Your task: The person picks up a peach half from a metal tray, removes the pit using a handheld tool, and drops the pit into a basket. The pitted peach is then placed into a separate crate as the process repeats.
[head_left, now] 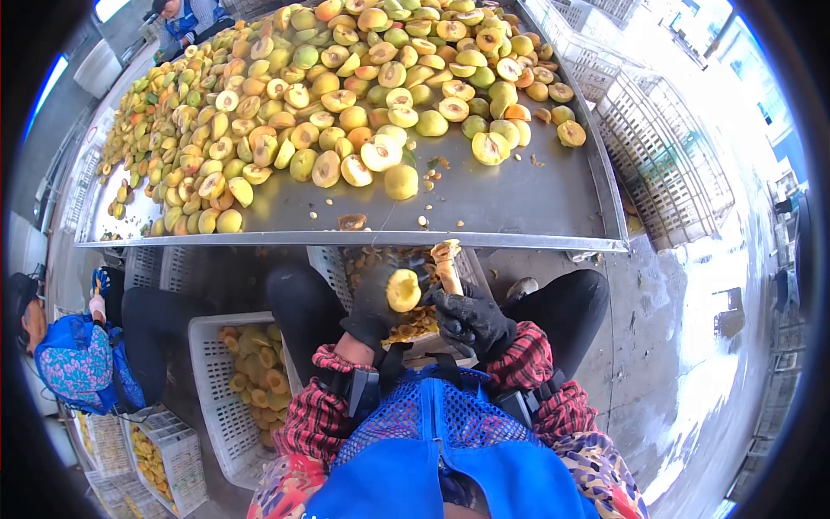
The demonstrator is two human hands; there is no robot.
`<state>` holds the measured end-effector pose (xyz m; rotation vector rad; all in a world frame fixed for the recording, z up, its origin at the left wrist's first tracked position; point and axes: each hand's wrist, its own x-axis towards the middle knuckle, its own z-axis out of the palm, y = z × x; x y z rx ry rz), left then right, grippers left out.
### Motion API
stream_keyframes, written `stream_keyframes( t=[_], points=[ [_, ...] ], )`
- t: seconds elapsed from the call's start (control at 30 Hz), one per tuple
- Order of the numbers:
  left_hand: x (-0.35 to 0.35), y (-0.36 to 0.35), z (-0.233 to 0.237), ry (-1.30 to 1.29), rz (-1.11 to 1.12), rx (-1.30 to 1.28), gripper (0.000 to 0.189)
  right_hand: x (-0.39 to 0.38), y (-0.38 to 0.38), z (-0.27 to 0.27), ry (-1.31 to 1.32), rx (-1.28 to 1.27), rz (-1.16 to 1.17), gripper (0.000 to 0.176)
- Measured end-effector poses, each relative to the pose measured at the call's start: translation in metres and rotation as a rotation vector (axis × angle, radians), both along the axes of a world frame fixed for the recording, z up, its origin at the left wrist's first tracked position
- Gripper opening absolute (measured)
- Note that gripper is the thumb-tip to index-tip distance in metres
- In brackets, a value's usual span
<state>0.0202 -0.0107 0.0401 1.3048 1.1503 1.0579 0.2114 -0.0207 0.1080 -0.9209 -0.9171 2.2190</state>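
My left hand (372,304), in a dark glove and partly blurred, holds a yellow peach half (404,290) with a notch in its edge. Close beside it, my right hand (469,320), in a black glove, is closed around a short tool with a pale, stained handle (446,266) that points up; its working end I cannot make out. Beneath both hands is a white crate (328,265) with cut fruit pieces in it, partly hidden by my hands. In front, a metal table (527,195) bears a large heap of halved and whole peaches (346,95).
A raised metal rim (372,237) edges the table on my side. At my left stands a white crate of peach halves (259,381). Further left sits a person in blue (86,355); another person (186,22) is at the far left corner. Stacked white crates (666,156) stand right.
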Motion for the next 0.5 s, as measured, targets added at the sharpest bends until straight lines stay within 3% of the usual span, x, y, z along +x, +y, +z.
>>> stream_keyframes(
  t=[0.03,0.13,0.17,0.27,0.3,0.37,0.43,0.47,0.5],
  points=[
    [0.000,0.001,-0.007,0.117,0.001,-0.020,0.023,0.003,0.003,-0.009,-0.108,-0.015,0.035,0.024],
    [-0.003,0.001,-0.036,-0.204,0.142,-0.240,0.025,0.003,-0.002,-0.020,-0.225,-0.007,0.033,0.021],
    [-0.002,-0.003,-0.015,-0.219,0.125,-0.267,0.026,0.000,-0.004,-0.014,-0.230,0.081,0.020,0.020],
    [-0.012,0.003,-0.013,-1.035,0.324,-0.670,0.029,-0.003,-0.012,-0.042,-0.322,0.353,-0.160,0.020],
    [-0.013,0.000,-0.001,-1.066,0.331,-0.569,0.032,-0.004,-0.010,-0.052,-0.494,0.357,-0.089,0.021],
    [-0.025,-0.010,0.024,-1.007,0.306,-0.378,0.034,0.001,-0.005,-0.081,-0.837,0.358,0.060,0.025],
    [-0.051,-0.022,0.040,-0.850,0.376,-0.114,0.037,0.030,-0.011,-0.137,-1.075,0.810,0.530,0.030],
    [-0.070,-0.028,0.046,-0.718,0.453,0.055,0.037,0.036,-0.013,-0.156,-1.122,0.824,0.708,0.031],
    [-0.091,-0.041,0.058,-0.275,0.562,0.149,0.038,0.034,-0.013,-0.158,-1.134,0.801,0.747,0.031]
  ],
)
